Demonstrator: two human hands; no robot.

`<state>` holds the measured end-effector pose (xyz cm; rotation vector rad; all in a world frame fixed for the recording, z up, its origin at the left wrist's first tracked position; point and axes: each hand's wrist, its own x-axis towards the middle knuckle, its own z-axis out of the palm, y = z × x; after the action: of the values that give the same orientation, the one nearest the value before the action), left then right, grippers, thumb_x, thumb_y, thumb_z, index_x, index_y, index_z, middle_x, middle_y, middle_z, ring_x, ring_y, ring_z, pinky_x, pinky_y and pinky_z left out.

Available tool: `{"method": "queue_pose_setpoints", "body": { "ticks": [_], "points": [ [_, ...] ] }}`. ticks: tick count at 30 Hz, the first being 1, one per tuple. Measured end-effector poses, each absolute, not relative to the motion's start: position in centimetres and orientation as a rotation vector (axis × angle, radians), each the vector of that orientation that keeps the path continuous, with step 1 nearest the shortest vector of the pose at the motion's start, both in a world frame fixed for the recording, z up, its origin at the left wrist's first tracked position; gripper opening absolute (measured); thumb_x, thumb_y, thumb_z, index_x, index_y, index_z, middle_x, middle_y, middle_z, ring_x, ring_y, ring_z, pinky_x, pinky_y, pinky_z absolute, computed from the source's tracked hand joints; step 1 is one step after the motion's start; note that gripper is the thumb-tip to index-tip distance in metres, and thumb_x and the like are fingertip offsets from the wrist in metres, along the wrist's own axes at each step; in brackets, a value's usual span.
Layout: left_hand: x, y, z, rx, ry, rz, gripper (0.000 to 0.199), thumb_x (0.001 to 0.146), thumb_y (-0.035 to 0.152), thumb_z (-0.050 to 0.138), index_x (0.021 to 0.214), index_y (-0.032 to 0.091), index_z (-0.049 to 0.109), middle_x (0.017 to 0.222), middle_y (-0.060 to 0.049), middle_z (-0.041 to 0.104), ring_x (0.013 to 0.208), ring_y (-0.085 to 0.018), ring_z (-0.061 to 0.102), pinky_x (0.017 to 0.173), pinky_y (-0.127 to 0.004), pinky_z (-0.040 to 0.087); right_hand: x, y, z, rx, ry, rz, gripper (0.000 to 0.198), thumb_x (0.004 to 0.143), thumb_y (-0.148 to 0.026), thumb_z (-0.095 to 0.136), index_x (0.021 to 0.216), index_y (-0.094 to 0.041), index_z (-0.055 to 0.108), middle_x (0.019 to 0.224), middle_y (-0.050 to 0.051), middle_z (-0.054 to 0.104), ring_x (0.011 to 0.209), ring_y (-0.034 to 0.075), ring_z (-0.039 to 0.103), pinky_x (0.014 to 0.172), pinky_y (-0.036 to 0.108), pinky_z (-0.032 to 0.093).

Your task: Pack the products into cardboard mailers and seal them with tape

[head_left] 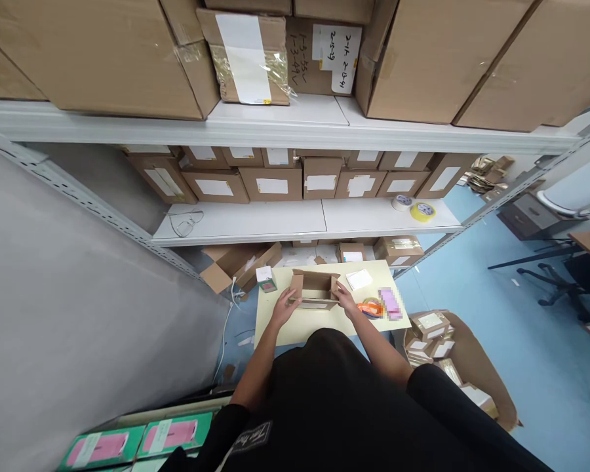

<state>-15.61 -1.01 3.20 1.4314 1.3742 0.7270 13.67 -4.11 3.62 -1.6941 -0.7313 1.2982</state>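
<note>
An open, empty-looking cardboard box is held upright over a pale yellow tabletop. My left hand grips its left end, and my right hand has fingers around the right end. Left of the box stands a small white-and-green carton. Beyond my right hand lies a stack of white labels or paper. An orange tape dispenser sits by my right wrist, beside a blurred pink-purple item.
Shelving rises ahead, carrying labelled cartons, eyeglasses, a white tape roll and a yellow one. A large open carton of parcels stands at right. Green-and-pink boxes lie lower left, near a white cable.
</note>
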Motion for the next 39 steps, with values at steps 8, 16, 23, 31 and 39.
{"method": "queue_pose_setpoints", "body": {
  "ticks": [8,16,23,31,39],
  "points": [
    [-15.1,-0.4,3.2,1.475,1.486,0.737,0.056,0.085,0.056,0.074,0.131,0.023,0.070,0.154,-0.013,0.056,0.147,-0.032,0.048,0.123,-0.042,0.037,13.1,-4.5,4.7,-1.671,-0.710,1.262,0.041,0.072,-0.044,0.072,0.106,-0.023,0.082,0.125,0.010,0.075,0.113,0.030,0.065,0.086,0.037,0.054],
    [-13.4,1.0,4.9,1.438,1.764,0.609,0.093,0.086,0.057,0.073,0.163,0.023,0.035,0.153,-0.019,0.055,0.137,-0.038,0.056,0.113,-0.046,0.044,13.0,-4.9,3.9,-1.662,-0.897,1.285,0.055,0.065,-0.050,0.083,0.112,-0.023,0.074,0.117,0.006,0.074,0.101,0.025,0.069,0.091,0.037,0.055],
    [-13.3,5.6,7.1,1.805,1.528,0.478,0.108,0.067,0.046,0.092,0.160,0.031,0.038,0.177,-0.015,0.014,0.151,-0.046,0.037,0.115,-0.051,0.042,12.8,-4.9,1.4,-1.848,-0.804,1.033,0.062,0.068,-0.038,0.078,0.125,-0.022,0.063,0.096,0.002,0.069,0.079,0.021,0.069,0.083,0.038,0.058],
    [-13.3,3.9,4.8,1.762,1.499,0.506,0.038,0.090,0.043,0.074,0.125,0.028,0.068,0.171,-0.009,0.032,0.144,-0.037,0.048,0.116,-0.047,0.043,11.5,-6.2,1.3,-1.907,-0.939,0.841,0.079,0.084,-0.037,0.066,0.158,-0.023,0.043,0.144,0.016,0.060,0.101,0.025,0.071,0.098,0.042,0.055],
    [-13.9,3.7,3.2,1.546,1.423,0.615,0.027,0.091,0.039,0.068,0.115,0.027,0.070,0.132,-0.008,0.068,0.126,-0.029,0.061,0.114,-0.042,0.044,10.6,-7.6,1.9,-1.901,-1.119,0.940,0.061,0.098,-0.047,0.048,0.155,-0.025,0.052,0.130,0.011,0.073,0.116,0.031,0.068,0.104,0.043,0.051]
  ]
}}
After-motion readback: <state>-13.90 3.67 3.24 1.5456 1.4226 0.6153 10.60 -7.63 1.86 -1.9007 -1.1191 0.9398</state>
